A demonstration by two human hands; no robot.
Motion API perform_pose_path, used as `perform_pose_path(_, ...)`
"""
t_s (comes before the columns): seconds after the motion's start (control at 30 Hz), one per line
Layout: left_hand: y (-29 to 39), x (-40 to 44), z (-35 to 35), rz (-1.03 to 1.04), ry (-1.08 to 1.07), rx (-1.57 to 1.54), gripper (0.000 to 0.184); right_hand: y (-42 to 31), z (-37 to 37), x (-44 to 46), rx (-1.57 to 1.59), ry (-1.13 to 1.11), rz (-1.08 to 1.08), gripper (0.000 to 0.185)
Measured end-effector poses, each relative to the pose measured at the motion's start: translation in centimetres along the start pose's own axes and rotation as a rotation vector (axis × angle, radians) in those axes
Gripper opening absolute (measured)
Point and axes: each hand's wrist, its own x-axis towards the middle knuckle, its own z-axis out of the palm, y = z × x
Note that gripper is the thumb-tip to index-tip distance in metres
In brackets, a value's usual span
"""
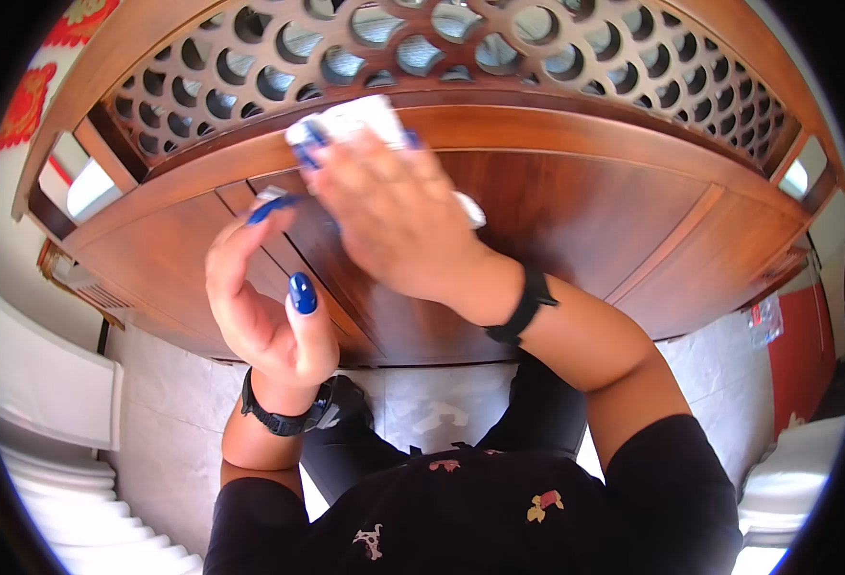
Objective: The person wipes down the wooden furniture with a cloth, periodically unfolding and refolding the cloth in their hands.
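My right hand (399, 216), slightly blurred, presses a folded white wipe (373, 113) near the raised edge of a brown wooden top (547, 216). The wipe sticks out beyond the fingertips, and another white bit shows by the outer side of the palm. Whether it is cloth or paper I cannot tell. Lower and to the left, my left hand (271, 307) is raised with curved fingers and the thumb apart, holding nothing. Both hands have blue nails. A small pale object (271, 194) lies behind the left fingertips, partly hidden.
A carved wooden lattice (422, 48) with scale-shaped openings rises along the far side. White furniture (44, 374) stands at the left. A clear plastic item (765, 318) is beside a red panel (804, 350) at the right. Grey tiled floor (169, 393) shows below.
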Motion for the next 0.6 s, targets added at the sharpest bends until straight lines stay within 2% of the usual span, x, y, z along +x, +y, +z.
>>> perform_pose_path(0.03, -0.6, 0.5, 0.2, 0.135, 0.007, 0.118, 0.044, -0.6, 0.9, 0.5, -0.045, 0.037, -0.038, 0.048)
perform_pose_path(0.07, -1.4, 0.8, 0.7, 0.22, 0.0, 0.177, 0.048, -1.1, 1.3, 1.1, 0.052, 0.048, -0.039, 0.048)
perform_pose_path(0.13, -2.6, 1.2, 1.7, 0.245, -0.11, 0.376, 0.049, -1.6, 1.4, 1.7, 0.301, 0.004, -0.017, 0.049)
perform_pose_path(0.17, -3.0, 1.0, 2.4, 0.223, -0.147, 0.491, 0.047, -1.6, 1.2, 1.8, 0.302, 0.043, -0.009, 0.051)
perform_pose_path(0.33, -2.0, 1.7, 5.1, 0.249, -0.148, 0.39, 0.048, 0.3, -0.9, 1.2, 0.334, 0.041, 0.083, 0.052)
perform_pose_path(0.5, 1.6, 2.6, 10.6, 0.355, -0.226, 0.238, 0.048, 4.0, -3.2, -2.5, -0.044, 0.026, 0.161, 0.052)
perform_pose_path(0.53, 2.3, 2.6, 12.0, 0.388, -0.227, 0.176, 0.049, 5.1, -2.7, -3.4, -0.08, 0.133, 0.191, 0.053)
perform_pose_path(0.6, 4.0, 2.4, 15.1, 0.369, -0.239, 0.08, 0.049, 7.1, -3.6, -6.0, -0.152, 0.199, 0.246, 0.053)
